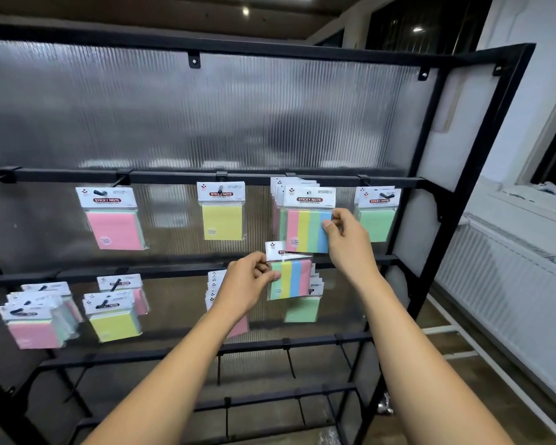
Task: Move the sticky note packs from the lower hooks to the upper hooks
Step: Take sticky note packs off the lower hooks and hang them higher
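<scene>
In the head view, the right hand [347, 239] pinches the right edge of a striped sticky note pack [307, 231] between thumb and fingers, holding it up against the upper rail [174, 176] toward the right end of the rack [456, 187], in front of a stack of packs already hanging there; whether its header hole is on the hook yet cannot be told. The left hand [247, 284] pinches the left edge of a second striped pack [291, 279], held just above the lower rail [77, 275] and tucked partly behind the first. More packs hang on the lower rail, a cluster near its left end [32, 329] and others behind the left hand [302, 311]. The step in hand looks like hanging the right hand's pack; next it likely needs seating and letting go, then the second pack lifted to the same hook
</scene>
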Motion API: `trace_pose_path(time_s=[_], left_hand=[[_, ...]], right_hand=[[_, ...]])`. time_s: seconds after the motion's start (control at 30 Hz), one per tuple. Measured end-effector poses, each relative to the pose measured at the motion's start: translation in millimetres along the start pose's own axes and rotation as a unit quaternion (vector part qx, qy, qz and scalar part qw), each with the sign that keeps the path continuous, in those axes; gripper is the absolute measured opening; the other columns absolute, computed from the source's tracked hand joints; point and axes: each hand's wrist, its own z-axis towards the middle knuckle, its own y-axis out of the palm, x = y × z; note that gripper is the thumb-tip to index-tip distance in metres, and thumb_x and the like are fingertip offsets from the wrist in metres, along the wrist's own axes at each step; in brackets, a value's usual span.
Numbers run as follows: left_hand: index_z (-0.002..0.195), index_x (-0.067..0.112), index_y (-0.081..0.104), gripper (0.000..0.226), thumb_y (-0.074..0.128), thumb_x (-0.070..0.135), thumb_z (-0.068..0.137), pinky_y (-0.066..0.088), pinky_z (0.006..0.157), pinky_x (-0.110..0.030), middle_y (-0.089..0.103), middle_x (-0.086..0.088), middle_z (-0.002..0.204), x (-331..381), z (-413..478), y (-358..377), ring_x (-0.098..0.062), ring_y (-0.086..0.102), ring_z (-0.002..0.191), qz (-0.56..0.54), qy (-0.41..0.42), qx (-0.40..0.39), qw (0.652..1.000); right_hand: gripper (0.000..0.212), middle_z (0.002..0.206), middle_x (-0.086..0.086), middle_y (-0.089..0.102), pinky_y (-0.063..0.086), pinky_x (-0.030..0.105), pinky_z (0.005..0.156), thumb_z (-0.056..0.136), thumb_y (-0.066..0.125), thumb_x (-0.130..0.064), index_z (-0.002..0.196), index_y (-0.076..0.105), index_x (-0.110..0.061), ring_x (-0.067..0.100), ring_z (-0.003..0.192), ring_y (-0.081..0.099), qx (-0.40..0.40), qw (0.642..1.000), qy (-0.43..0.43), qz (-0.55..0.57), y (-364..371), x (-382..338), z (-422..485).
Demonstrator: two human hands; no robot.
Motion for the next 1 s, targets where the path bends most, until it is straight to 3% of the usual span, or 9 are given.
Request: trace_pose_path(time_s=[0.3,0.57,0.7,0.9,1.0], left_hand=[[0.081,0.008,0.061,0.02,0.076,0.022,0.081,0.046,0.067,-0.024,0.06,-0.002,0.075,-1.9,-5.2,0.0,-0.01,0.046,0.064,0.018,-0.005,0.0,1.0],[0.087,0.008,0.065,0.019,0.076,0.023,0.082,0.05,0.07,-0.03,0.06,0.002,0.076,-2.1,-8.5,-3.4,-0.01,0.049,0.066,0.027,-0.002,0.005,1.0],[0.087,0.01,0.065,0.017,0.076,0.023,0.082,0.049,0.069,-0.029,0.06,0.002,0.076,-2.1,-9.4,-5.0,-0.01,0.048,0.064,0.029,-0.003,0.006,1.0],[0.089,0.011,0.066,0.017,0.075,0.024,0.082,0.049,0.069,-0.03,0.063,-0.004,0.079,-0.5,-10.9,-5.5,-0.01,0.048,0.065,0.035,-0.003,0.002,0.999],[0.089,0.01,0.066,0.018,0.075,0.024,0.082,0.05,0.069,-0.032,0.064,-0.008,0.08,-0.6,-10.9,-5.2,-0.011,0.047,0.064,0.037,-0.004,0.0,0.999]], right_hand=[[0.015,0.098,0.011,0.063,0.038,0.029,0.073,0.101,0.049,-0.019,0.11,0.056,-0.009,0.027,0.092,0.056,-0.024,1.0,0.014,0.013,2.2,-0.9,3.5],[0.019,0.107,0.02,0.063,0.045,0.039,0.087,0.101,0.048,-0.018,0.112,0.056,-0.005,0.034,0.102,0.056,-0.026,0.999,0.022,0.01,2.0,-7.4,8.4],[0.018,0.096,0.01,0.061,0.04,0.032,0.077,0.101,0.047,-0.018,0.111,0.056,-0.006,0.031,0.1,0.056,-0.025,0.999,0.02,0.015,0.6,-7.1,8.0],[0.017,0.094,0.007,0.059,0.038,0.03,0.071,0.102,0.047,-0.019,0.112,0.056,-0.009,0.022,0.084,0.05,-0.026,0.999,0.016,0.015,-0.6,-4.5,5.1],[0.016,0.1,0.016,0.064,0.044,0.035,0.074,0.102,0.046,-0.019,0.11,0.056,-0.009,0.032,0.088,0.055,-0.03,0.999,0.017,0.013,-0.1,-2.5,4.5]])
